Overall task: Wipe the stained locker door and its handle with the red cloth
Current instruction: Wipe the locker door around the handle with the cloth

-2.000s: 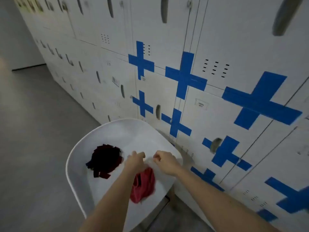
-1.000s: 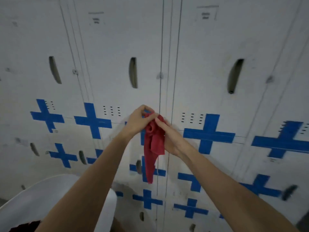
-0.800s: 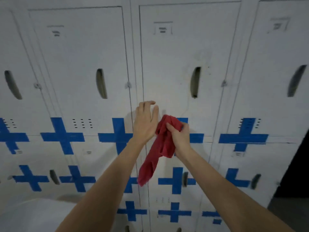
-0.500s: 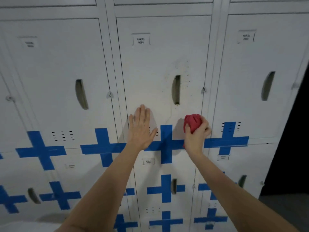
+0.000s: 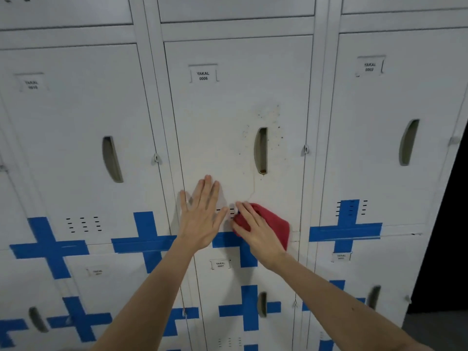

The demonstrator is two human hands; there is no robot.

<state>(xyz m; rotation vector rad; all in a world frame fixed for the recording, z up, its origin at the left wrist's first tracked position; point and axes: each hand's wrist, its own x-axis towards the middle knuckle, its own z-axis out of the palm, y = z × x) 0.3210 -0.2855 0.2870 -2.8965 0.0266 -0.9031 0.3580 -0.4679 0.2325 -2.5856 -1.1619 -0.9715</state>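
Note:
The stained locker door (image 5: 228, 117), white and labelled YAKAL 0006, fills the middle of the view. Dark specks and a brownish drip line surround its recessed handle (image 5: 261, 150). My right hand (image 5: 255, 230) presses the red cloth (image 5: 274, 224) flat against the door's lower edge, below the handle. My left hand (image 5: 202, 216) lies flat on the door with fingers spread, just left of the cloth, over the vent slots.
White lockers of the same kind stand on both sides, one on the left (image 5: 76, 135) and one on the right (image 5: 385, 122). Blue tape crosses (image 5: 347, 230) mark the rows below. A dark gap (image 5: 453, 224) opens past the right end of the lockers.
I lifted the red cloth from the white chair, turned to the lockers and bunched it in my right hand. The cloth now lies flattened against the door, further left, and my left hand rests beside it.

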